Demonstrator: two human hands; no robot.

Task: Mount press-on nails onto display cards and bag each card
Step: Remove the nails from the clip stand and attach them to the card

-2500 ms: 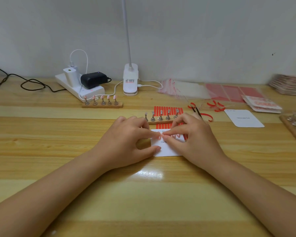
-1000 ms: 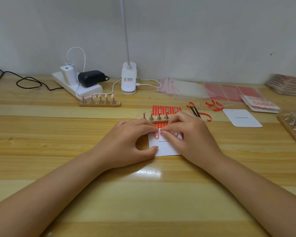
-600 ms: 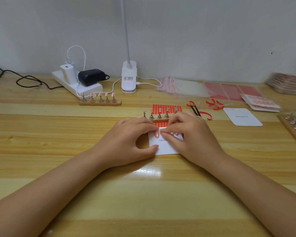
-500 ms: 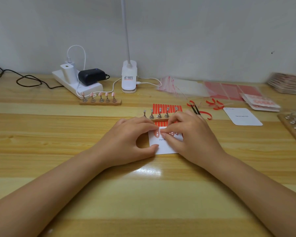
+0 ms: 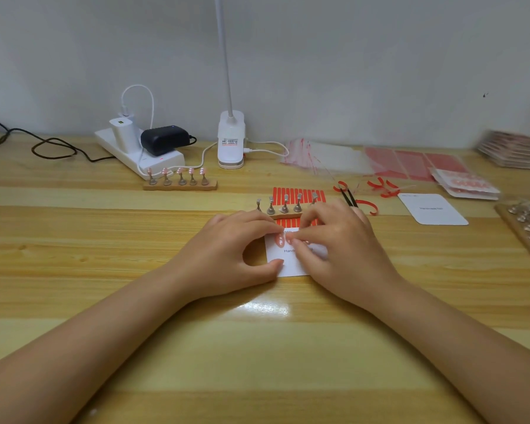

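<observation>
Hands meet over a white display card (image 5: 291, 264) lying flat on a wooden counter (image 5: 104, 240), near its middle. Left hand (image 5: 236, 255) steadies the card, thumb tip on its lower left edge, curled forefinger at its top beside a pink press-on nail (image 5: 279, 239) already stuck there. Right hand (image 5: 334, 249) covers the card's right side, thumb and forefinger pinched together at the nail row; what they pinch is hidden. Just behind stands a wooden nail holder (image 5: 283, 209) over red adhesive strips (image 5: 299, 195).
</observation>
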